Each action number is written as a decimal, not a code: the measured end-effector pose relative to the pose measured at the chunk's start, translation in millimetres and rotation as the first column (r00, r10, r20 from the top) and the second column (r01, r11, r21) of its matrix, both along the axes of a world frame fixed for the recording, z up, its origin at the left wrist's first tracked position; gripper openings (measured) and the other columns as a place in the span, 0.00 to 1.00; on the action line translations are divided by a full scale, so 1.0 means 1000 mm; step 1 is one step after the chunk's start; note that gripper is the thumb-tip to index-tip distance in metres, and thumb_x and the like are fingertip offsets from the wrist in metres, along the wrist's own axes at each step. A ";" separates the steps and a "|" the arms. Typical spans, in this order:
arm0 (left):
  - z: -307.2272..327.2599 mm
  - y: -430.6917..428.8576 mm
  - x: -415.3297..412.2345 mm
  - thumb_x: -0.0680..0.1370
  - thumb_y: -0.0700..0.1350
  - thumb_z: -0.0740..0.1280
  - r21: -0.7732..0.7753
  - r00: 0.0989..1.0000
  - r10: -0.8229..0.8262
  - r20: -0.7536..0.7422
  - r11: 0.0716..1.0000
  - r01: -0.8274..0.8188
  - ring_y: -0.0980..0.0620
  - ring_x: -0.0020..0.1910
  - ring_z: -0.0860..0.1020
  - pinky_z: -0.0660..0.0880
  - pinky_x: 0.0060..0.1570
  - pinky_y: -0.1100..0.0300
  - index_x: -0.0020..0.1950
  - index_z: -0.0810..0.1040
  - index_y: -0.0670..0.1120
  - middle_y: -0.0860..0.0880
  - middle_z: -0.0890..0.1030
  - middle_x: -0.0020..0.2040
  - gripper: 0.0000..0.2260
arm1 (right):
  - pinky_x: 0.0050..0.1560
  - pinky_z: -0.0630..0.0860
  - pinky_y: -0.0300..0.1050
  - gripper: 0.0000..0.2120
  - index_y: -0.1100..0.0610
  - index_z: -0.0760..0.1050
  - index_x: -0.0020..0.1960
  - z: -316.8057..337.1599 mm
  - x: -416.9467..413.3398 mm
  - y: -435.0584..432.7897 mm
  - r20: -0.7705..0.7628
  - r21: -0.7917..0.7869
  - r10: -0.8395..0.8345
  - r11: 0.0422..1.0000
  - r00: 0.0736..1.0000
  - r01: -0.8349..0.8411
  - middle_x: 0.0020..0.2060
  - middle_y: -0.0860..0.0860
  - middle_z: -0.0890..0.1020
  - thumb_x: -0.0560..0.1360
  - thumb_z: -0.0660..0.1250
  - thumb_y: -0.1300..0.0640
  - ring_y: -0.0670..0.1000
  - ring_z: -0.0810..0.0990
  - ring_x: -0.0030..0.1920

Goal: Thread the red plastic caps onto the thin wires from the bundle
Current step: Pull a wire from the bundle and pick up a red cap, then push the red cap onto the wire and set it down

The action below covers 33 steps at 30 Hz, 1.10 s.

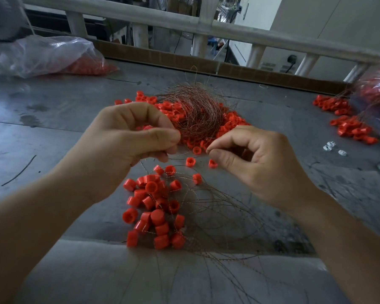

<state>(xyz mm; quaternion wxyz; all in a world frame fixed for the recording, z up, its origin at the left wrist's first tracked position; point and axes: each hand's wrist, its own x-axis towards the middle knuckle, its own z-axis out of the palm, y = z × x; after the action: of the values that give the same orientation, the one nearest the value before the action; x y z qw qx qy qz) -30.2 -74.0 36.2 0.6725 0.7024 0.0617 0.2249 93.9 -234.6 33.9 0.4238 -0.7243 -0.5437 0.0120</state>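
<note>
Soft daylight comes from beyond the fingers (140,110), with faint shadows beneath them. Far right of them the plastic bag (375,91) blurs; edges bend.

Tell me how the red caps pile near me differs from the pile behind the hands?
The near pile is a compact heap with long loose wires fanning out to its right; the far pile spreads wider and lies partly under a tangled wire bundle. The near pile's caps look bigger, being closer; the far pile's look smaller. Both are red caps on the grey table.
</note>
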 end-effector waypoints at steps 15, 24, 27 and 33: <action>-0.016 0.012 0.005 0.54 0.65 0.66 0.636 0.940 0.244 -0.237 0.771 -0.040 0.68 0.32 0.76 0.69 0.31 0.74 0.33 0.81 0.57 0.64 0.80 0.32 0.15 | 0.40 0.69 0.27 0.04 0.55 0.82 0.43 -0.012 -0.003 0.008 0.120 -0.339 0.061 0.941 0.991 -0.017 0.33 0.39 0.75 0.70 0.71 0.55 0.38 0.74 0.35; -0.033 0.052 0.021 0.70 0.43 0.72 0.797 0.781 0.615 -0.110 0.524 -0.301 0.50 0.45 0.74 0.67 0.46 0.59 0.48 0.81 0.47 0.49 0.76 0.47 0.08 | 0.36 0.70 0.29 0.22 0.53 0.81 0.41 -0.010 -0.003 0.006 0.029 -0.332 0.076 0.941 0.997 -0.062 0.29 0.41 0.74 0.60 0.65 0.36 0.36 0.74 0.36; -0.041 0.056 0.030 0.70 0.43 0.72 0.820 0.761 0.641 -0.100 0.486 -0.301 0.48 0.47 0.73 0.66 0.47 0.58 0.50 0.80 0.45 0.49 0.72 0.47 0.09 | 0.35 0.70 0.28 0.22 0.53 0.81 0.41 -0.009 -0.001 0.004 -0.011 -0.324 0.072 0.943 0.997 -0.072 0.29 0.42 0.75 0.59 0.66 0.37 0.35 0.74 0.34; -0.048 0.052 0.040 0.71 0.45 0.71 0.864 0.772 0.622 -0.130 0.453 -0.220 0.46 0.47 0.73 0.67 0.44 0.57 0.53 0.79 0.45 0.48 0.72 0.47 0.12 | 0.35 0.69 0.24 0.06 0.51 0.79 0.41 -0.003 0.005 0.003 -0.048 -0.351 0.094 0.931 0.994 -0.105 0.32 0.40 0.77 0.66 0.74 0.58 0.34 0.76 0.36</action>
<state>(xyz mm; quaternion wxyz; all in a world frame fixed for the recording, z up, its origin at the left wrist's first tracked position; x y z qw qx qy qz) 10.0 -22.1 -11.8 0.1619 0.9190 0.2759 0.2303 99.3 -231.6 31.0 0.2942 -0.7597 -0.5623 0.1416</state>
